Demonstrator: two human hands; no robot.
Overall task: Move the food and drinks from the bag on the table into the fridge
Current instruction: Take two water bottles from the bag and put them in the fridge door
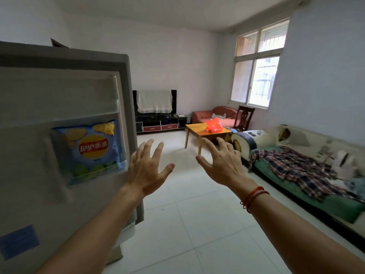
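Head view: my left hand (145, 171) and right hand (222, 165) released, fingers spread; chips (88, 149) in fridge door (29, 91), red bag (214, 125) on desk (195, 129).

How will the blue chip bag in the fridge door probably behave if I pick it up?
The chip bag looks puffed with air, so it is probably light for its size. Its glossy film may feel slippery. It likely yields when squeezed, so the chips could crush.

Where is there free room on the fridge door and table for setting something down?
The door compartment above the chip bag looks bare; the chip bag fills its own shelf. On the table, the wood left of the red bag is free; the bag crowds the right.
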